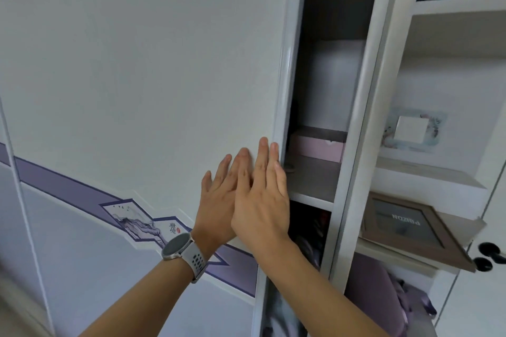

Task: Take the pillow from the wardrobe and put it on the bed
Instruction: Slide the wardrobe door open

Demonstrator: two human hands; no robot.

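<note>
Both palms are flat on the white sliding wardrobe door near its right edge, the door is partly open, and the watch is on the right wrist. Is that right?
Not quite: the watch is on the left wrist, as the head view shows. The rest holds: left hand and right hand lie flat on the white sliding door near its right edge, with the wardrobe partly open beside them.

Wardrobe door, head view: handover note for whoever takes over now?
Left hand: open, flat on the sliding door, watch on its wrist.
Right hand: open, flat on the door beside its edge, overlapping the left.
Wardrobe: open only by a narrow gap; a pink box shows on a shelf. No pillow identifiable, bed out of view.
Done: door partly open.
Left: widen the opening, find the pillow, carry it to the bed.
</note>
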